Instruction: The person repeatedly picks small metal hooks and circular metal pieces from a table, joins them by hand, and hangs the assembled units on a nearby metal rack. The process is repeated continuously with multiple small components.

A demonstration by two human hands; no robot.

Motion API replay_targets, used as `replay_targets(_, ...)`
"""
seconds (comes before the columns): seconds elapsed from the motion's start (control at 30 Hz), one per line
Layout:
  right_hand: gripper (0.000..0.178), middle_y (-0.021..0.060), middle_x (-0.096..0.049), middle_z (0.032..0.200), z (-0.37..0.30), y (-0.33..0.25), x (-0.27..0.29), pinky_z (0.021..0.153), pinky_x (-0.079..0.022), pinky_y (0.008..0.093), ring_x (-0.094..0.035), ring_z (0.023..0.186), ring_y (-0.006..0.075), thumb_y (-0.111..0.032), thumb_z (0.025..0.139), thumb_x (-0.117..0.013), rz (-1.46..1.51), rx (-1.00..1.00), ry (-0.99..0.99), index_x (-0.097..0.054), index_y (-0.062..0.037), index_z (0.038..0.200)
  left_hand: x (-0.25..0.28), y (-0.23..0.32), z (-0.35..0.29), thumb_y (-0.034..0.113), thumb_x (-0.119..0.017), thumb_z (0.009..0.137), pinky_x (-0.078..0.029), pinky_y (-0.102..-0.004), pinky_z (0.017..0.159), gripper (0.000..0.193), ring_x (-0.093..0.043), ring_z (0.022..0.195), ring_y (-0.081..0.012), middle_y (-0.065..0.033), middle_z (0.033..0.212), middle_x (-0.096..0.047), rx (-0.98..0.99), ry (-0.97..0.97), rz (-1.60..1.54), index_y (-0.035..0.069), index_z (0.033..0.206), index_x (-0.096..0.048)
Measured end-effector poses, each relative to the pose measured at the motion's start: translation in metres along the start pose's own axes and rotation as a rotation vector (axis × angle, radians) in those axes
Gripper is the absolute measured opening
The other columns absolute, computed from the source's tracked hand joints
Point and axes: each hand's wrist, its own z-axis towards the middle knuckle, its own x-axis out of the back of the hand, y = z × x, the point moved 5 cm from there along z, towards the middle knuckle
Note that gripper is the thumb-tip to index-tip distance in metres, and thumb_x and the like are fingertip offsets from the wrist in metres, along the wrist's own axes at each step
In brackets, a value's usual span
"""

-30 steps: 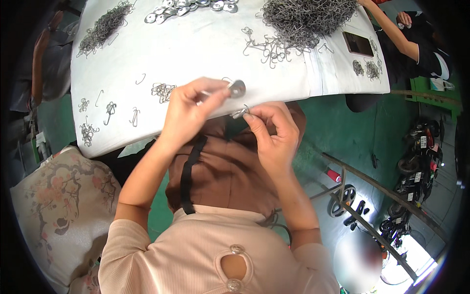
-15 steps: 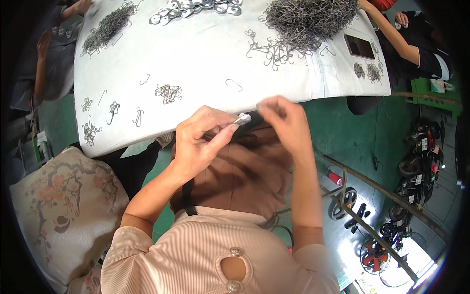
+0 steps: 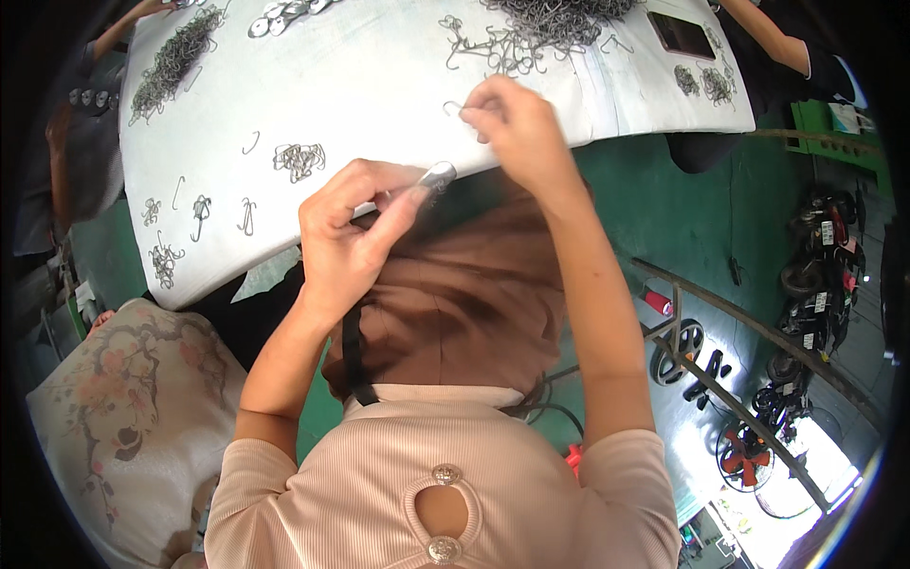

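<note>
Fingers of our left hand (image 3: 346, 228), a clump (image 3: 300, 162) of hooks beyond to their left, pinch a disc (image 3: 438, 175) by one side, probably leaving the rest exposed. Those of our right hand (image 3: 517, 128), drawn narrow, seem to hold a hook (image 3: 452, 103) by its end above the worktop (image 3: 370, 104); past them lies a heap (image 3: 559, 21) of hooks, likely out of their way.

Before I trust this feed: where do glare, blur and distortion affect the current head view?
In the head view, the right hand is softened by motion blur; a highlight gleams on the metal piece in the left hand; glare whitens the area around the orange-bladed fan; fisheye distortion bends the white table; the picture's rim goes black.
</note>
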Motion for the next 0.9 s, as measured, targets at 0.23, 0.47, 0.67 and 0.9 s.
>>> replay_targets(0.23, 0.013, 0.0064, -0.066, 0.084, -0.073, -0.036, 0.013, 0.058, -0.049, 0.0205, -0.063, 0.071, 0.0119, -0.006, 0.088, -0.065, 0.787, -0.186, 0.062, -0.061, 0.0035, 0.096, -0.002, 0.000, -0.004, -0.002, -0.068, 0.079, -0.042, -0.0209, 0.058, 0.013, -0.051, 0.063, -0.0074, -0.0022, 0.078, -0.064, 0.059, -0.018, -0.037, 0.002, 0.090, -0.071)
replay_targets(0.47, 0.009, 0.0023, -0.058, 0.101, -0.095, -0.032, -0.007, 0.078, -0.044, 0.0212, -0.054, 0.089, 0.0081, -0.005, 0.086, -0.067, 0.914, -0.139, 0.172, -0.064, 0.0003, 0.092, -0.011, 0.010, -0.003, -0.003, -0.069, 0.078, -0.045, -0.0205, 0.059, 0.015, -0.055, 0.064, -0.0078, -0.0030, 0.080, -0.065, 0.001, -0.034, -0.050, 0.002, 0.091, -0.071)
replay_targets(0.67, 0.008, 0.0041, -0.051, 0.109, -0.097, -0.035, -0.006, 0.077, -0.043, 0.0218, -0.051, 0.087, 0.0082, -0.006, 0.086, -0.068, 0.783, 0.002, 0.373, -0.064, 0.0000, 0.090, -0.018, 0.020, 0.002, -0.006, -0.070, 0.074, -0.050, -0.0237, 0.062, 0.017, -0.062, 0.070, -0.0124, -0.0058, 0.082, -0.067, -0.091, -0.041, -0.032, 0.001, 0.090, -0.070)
replay_targets(0.9, 0.009, 0.0053, -0.048, 0.112, -0.106, -0.049, -0.001, 0.078, -0.042, 0.0233, -0.048, 0.086, 0.0088, -0.007, 0.087, -0.067, 0.667, 0.222, 0.615, -0.063, -0.0026, 0.094, -0.023, 0.038, 0.007, -0.007, -0.074, 0.068, -0.050, -0.0278, 0.060, 0.023, -0.063, 0.069, -0.0185, -0.0080, 0.080, -0.067, -0.315, 0.033, 0.000, 0.002, 0.089, -0.070)
